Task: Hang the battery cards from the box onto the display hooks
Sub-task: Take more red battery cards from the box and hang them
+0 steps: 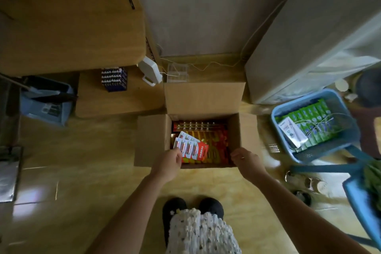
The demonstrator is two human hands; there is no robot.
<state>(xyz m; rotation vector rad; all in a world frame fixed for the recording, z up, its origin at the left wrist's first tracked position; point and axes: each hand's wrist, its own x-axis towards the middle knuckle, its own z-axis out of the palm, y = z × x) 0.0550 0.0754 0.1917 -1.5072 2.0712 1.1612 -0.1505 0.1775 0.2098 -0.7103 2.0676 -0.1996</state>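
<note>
Yellowish floor (82,150) carries the open cardboard box (152,140). Your left hand (169,163) pinches fanned battery cards (190,148) by their left end over the box's near-left corner. Their long axis runs left-right, red end rightward. Your right hand (246,160) curls at the near-right rim, and you cannot tell whether it grips. Floor shows between box and blue basket (309,158).

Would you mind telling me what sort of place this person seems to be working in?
Probably a small shop's stock area: an open cardboard box of battery cards, a blue basket of green packs, and a block of batteries on a low wooden shelf.
</note>
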